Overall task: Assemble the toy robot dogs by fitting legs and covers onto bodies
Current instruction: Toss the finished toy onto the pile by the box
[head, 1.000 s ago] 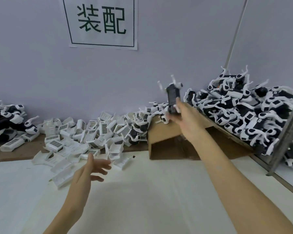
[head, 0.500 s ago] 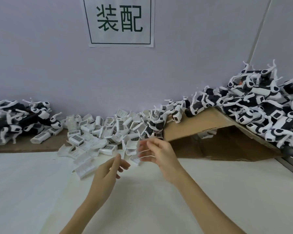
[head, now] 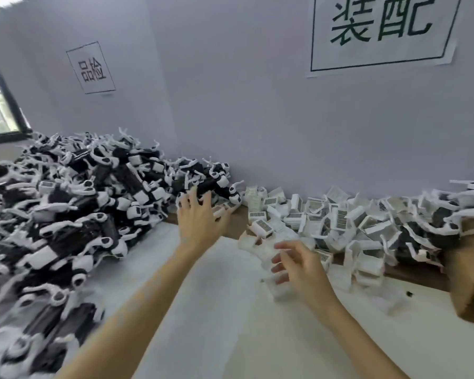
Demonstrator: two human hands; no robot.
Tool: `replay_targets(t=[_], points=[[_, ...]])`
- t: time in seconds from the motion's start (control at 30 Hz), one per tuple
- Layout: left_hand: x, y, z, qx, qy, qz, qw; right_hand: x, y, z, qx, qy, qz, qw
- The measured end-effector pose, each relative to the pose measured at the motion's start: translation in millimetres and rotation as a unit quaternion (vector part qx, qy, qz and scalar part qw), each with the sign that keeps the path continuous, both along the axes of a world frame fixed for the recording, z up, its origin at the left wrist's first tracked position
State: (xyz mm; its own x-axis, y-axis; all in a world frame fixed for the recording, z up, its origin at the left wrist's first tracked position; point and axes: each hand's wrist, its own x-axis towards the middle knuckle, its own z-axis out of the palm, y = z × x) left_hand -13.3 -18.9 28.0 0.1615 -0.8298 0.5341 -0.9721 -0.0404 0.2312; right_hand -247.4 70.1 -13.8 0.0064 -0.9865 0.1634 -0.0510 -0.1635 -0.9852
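The toy dog bodies [head: 74, 214] lie heaped on the bench [head: 230, 310] to your left, black trunks with thin white legs sticking out at all angles. They look like light, hard plastic: stiff, a little slick, and the legs probably the weak part, so take one by the black trunk and lift it free of its neighbours, not by a leg. The white covers [head: 340, 222], many with a barcode label, are piled against the wall to your right of centre; these look lighter still and easy to pinch by an edge. Your left hand [head: 200, 217] reaches forward with fingers spread, fingertips at the near edge of the body heap, gripping nothing. Your right hand [head: 298, 266] hovers low beside the covers, fingers loosely curled; it is blurred, but appears to hold nothing.
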Motion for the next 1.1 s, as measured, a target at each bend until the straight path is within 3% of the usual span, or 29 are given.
replay_targets(t=[0.13, 0.23, 0.3, 0.57, 0.73, 0.8, 0.97, 1.1], points=[[109, -48, 33, 0.090, -0.203, 0.158, 0.962, 41, -37, 6, -0.009, 0.014, 0.037, 0.999], [163, -69, 42, 0.161, -0.214, 0.244, 0.932, 55, -53, 1, -0.007, 0.004, 0.057, 0.998], [171, -82, 36, 0.184, -0.201, 0.240, 0.932, 56, -59, -2, -0.003, 0.012, 0.066, 0.998], [182, -94, 27, 0.156, -0.216, 0.100, 0.959, 15, -60, 4, 0.023, 0.019, 0.055, 0.998], [153, -63, 17, 0.027, -0.216, -0.051, 0.975, -9, -48, 7, 0.030, -0.006, 0.029, 0.999], [121, -49, 9, 0.019, -0.198, -0.125, 0.972, -17, -40, 9, 0.031, -0.003, 0.024, 0.999], [53, -22, -8, 0.097, -0.173, -0.226, 0.954, -34, -22, 9, 0.040, 0.014, 0.015, 0.999], [46, -11, 5, 0.063, -0.264, -0.376, 0.886, -35, -18, 5, 0.049, 0.013, 0.010, 0.999]])
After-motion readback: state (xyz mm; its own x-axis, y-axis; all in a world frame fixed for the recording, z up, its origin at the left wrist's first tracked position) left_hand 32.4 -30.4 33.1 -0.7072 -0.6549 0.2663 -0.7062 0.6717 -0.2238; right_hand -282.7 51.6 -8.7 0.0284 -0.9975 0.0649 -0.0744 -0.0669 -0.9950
